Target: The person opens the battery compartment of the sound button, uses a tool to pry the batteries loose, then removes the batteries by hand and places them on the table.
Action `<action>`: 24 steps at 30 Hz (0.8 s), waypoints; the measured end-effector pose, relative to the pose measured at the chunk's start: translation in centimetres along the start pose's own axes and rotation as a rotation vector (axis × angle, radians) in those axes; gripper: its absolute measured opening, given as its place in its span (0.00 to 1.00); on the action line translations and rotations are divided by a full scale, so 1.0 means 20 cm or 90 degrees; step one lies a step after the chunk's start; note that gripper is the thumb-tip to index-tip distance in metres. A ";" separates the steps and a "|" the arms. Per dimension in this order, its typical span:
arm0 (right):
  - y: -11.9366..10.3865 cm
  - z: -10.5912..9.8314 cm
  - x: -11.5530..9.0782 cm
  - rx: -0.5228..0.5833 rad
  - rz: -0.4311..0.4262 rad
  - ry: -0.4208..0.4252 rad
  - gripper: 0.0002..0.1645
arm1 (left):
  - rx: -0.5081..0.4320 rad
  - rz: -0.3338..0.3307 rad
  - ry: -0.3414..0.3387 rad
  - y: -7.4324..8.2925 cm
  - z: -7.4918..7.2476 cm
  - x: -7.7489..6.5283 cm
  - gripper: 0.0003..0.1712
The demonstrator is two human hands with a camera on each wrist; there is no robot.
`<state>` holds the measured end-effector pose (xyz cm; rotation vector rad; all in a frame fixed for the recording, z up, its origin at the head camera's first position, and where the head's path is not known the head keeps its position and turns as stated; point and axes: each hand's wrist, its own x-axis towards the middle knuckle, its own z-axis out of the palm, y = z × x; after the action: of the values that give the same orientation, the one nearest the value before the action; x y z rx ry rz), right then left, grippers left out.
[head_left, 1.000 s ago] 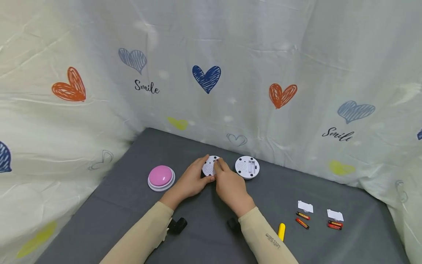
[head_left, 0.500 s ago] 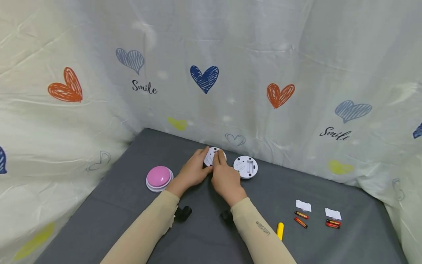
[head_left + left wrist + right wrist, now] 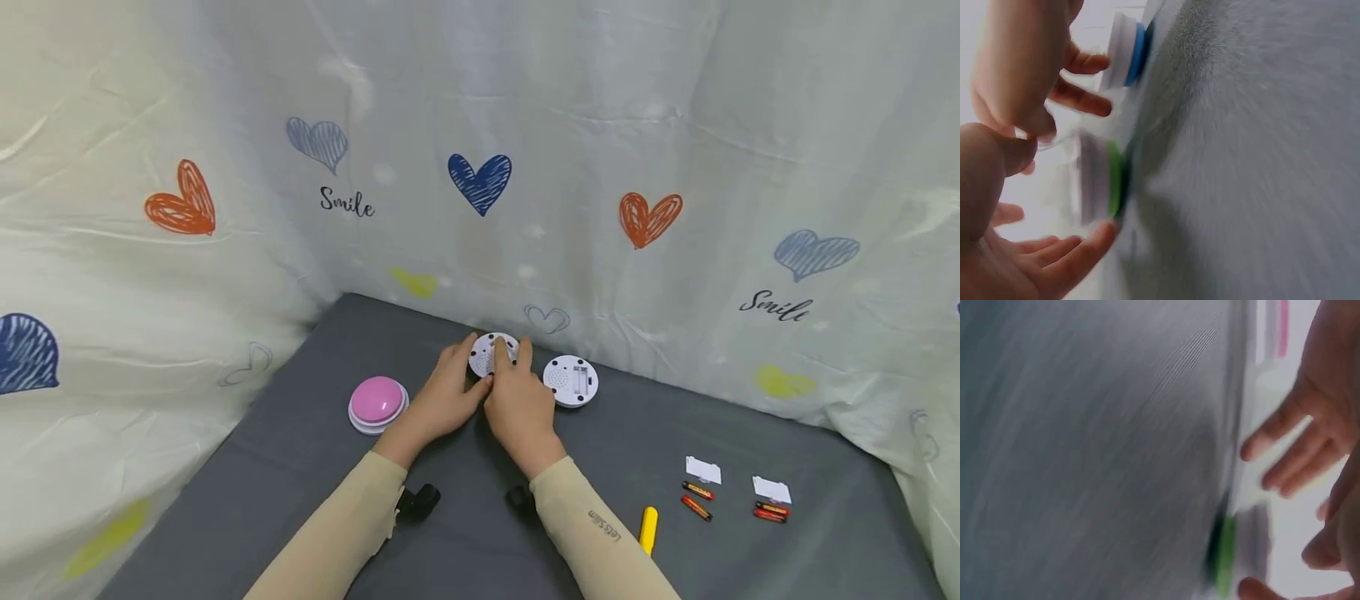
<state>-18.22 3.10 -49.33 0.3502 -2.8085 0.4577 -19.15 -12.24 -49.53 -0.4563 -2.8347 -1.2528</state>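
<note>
An upturned white round button buzzer [image 3: 482, 357] lies at the far middle of the table, its underside with speaker holes and battery slot facing up. Its green edge [image 3: 1114, 178] shows in the left wrist view. My left hand [image 3: 441, 393] rests along the near left side of this buzzer, fingers extended. My right hand [image 3: 520, 408] reaches over it, index finger straight on the battery slot, middle finger spread apart to the right. In the left wrist view, my left thumb meets a right fingertip beside the buzzer. What lies under the index finger is hidden.
To the right lies another upturned buzzer [image 3: 558, 382], blue-edged in the left wrist view. A pink-domed buzzer [image 3: 377, 400] stands upright at left. White battery covers [image 3: 702, 469] and red-black batteries [image 3: 697, 508] lie at right, near a yellow handle [image 3: 648, 529] partly behind my sleeve.
Both hands and the buzzer between them have shifted away from me, closer to the curtain. My right middle finger has spread away from the index finger. The other objects keep their places.
</note>
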 end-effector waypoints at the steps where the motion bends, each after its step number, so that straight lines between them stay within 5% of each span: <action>1: -0.03 0.00 -0.01 0.012 -0.016 0.024 0.35 | 0.015 0.017 0.023 0.00 -0.03 -0.04 0.45; 4: -0.12 -0.01 -0.01 0.079 -0.077 0.039 0.32 | 0.088 0.061 0.106 -0.02 -0.12 -0.17 0.40; 8: -0.25 0.02 -0.01 0.213 -0.141 -0.103 0.40 | 0.158 0.040 0.173 -0.10 -0.27 -0.32 0.40; 11: -0.33 0.07 0.00 0.266 -0.162 -0.210 0.47 | 0.156 -0.016 0.161 -0.19 -0.35 -0.41 0.43; 13: -0.37 0.10 0.01 0.265 -0.176 -0.237 0.50 | 0.138 -0.041 0.131 -0.24 -0.38 -0.44 0.45; 18: -0.43 0.16 0.02 0.209 -0.199 -0.216 0.49 | 0.105 -0.032 0.068 -0.33 -0.39 -0.48 0.44; 24: -0.47 0.18 0.02 0.199 -0.234 -0.186 0.45 | 0.112 -0.024 0.071 -0.34 -0.41 -0.52 0.40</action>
<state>-16.85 -6.91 -49.98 1.0547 -2.8414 0.8137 -11.86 -25.16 -50.17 -0.3180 -2.8382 -0.9883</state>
